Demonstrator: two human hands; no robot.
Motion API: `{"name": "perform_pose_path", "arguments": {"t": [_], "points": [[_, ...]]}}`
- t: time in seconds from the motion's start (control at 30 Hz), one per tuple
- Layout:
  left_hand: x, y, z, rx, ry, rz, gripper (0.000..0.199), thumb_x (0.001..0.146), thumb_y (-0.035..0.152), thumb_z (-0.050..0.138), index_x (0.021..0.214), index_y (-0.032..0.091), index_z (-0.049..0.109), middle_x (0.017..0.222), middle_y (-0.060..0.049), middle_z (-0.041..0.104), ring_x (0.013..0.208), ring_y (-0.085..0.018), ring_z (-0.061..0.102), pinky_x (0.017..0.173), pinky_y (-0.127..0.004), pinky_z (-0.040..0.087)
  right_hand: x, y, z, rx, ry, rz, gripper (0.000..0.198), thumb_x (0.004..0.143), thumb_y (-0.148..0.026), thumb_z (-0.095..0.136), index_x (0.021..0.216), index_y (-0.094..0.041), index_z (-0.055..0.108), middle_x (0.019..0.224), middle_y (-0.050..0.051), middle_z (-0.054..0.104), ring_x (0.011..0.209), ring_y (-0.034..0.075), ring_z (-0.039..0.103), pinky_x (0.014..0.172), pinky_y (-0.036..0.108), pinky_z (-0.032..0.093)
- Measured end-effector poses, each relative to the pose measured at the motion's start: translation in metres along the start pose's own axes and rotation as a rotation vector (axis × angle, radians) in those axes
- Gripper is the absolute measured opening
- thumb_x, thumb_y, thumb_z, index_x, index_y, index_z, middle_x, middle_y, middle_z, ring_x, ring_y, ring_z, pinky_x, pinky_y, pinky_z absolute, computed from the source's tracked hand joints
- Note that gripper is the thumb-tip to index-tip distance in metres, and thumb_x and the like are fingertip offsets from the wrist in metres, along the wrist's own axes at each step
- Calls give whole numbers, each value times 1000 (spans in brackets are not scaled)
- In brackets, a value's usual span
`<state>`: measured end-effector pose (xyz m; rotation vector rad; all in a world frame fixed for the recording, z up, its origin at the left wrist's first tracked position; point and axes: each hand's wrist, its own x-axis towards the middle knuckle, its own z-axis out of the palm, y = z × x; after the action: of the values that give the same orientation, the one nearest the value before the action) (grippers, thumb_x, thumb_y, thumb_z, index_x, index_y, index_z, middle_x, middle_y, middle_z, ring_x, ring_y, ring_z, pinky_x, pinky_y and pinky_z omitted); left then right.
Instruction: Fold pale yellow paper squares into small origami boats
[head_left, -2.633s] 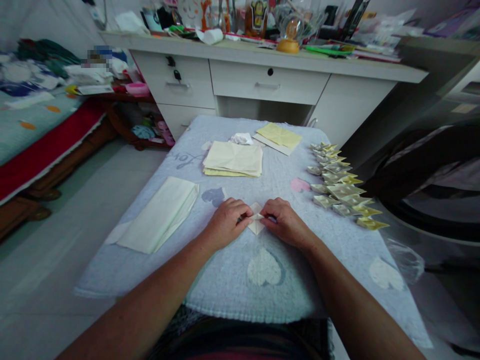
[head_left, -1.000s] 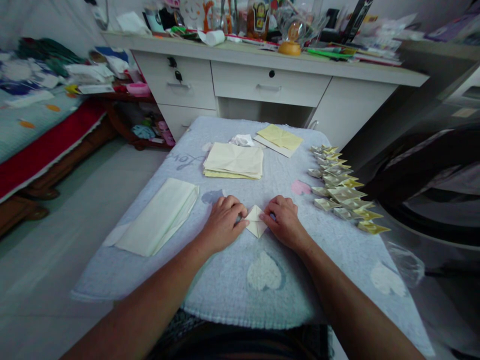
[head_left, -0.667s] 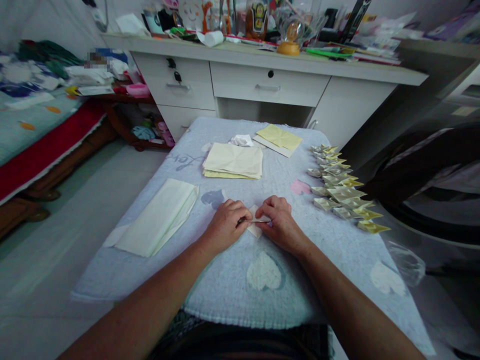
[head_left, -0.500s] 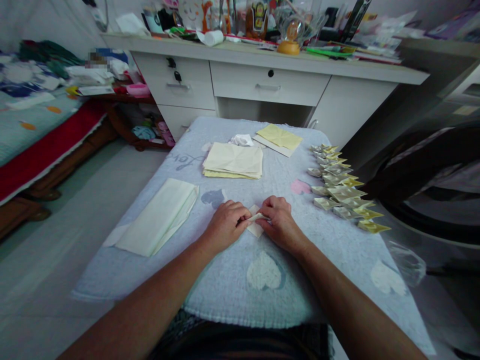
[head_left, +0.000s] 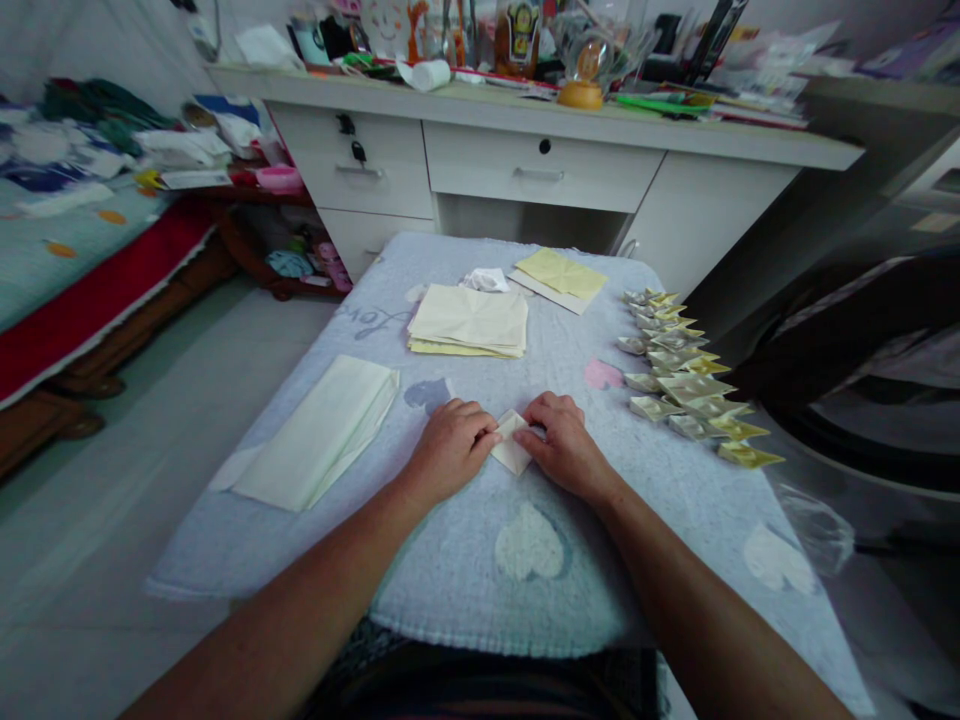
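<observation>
Cream-coloured folded paper (head_left: 511, 455), a small diamond, lies near the centre of the frame on the cloth-covered desk (head_left: 442, 550), directly between your two hands. Your left hand (head_left: 459, 440) pinches its left corner, thumb and fingers drawn close together; your right hand (head_left: 559, 440) grips its right side, thumb over the top and fingers curled narrow. Above them in the frame sits a stack of creased paper sheets (head_left: 469, 315), with boat-shaped paper folds (head_left: 694, 385) clustered at centre right.
</observation>
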<state>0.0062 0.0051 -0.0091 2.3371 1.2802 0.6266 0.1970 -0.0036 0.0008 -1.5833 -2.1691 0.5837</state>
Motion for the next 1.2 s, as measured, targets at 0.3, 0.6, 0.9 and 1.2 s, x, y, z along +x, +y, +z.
{"name": "perform_pose_path", "arguments": {"t": [0.3,0.6,0.9,1.2], "points": [[-3,0,-4,53,48,-78,14,86,28,59,77,19,66,86,-4,61,88,-21,53,80,-35,39,2,0,4,-46,38,31,16,87,-28,61,77,-18,67,96,5,60,94,22,46,84,37,30],[-3,2,-3,84,46,-115,16,86,28,58,75,19,66,89,-5,59,89,-21,51,82,-37,39,1,3,1,-47,80,127,19,87,-31,61,74,-19,70,96,7,60,96,24,46,82,38,31],[-6,5,-3,165,32,-156,18,88,30,56,77,20,66,93,-5,60,92,-24,50,77,-38,36,2,2,4,-99,100,143,20,84,-32,64,69,-19,66,94,7,59,92,24,45,79,38,31],[-7,6,-3,183,49,-170,17,87,30,57,76,21,66,93,-6,60,92,-25,49,78,-39,36,2,3,7,-123,134,129,19,82,-33,66,68,-19,65,93,7,59,89,24,46,76,37,32]]}}
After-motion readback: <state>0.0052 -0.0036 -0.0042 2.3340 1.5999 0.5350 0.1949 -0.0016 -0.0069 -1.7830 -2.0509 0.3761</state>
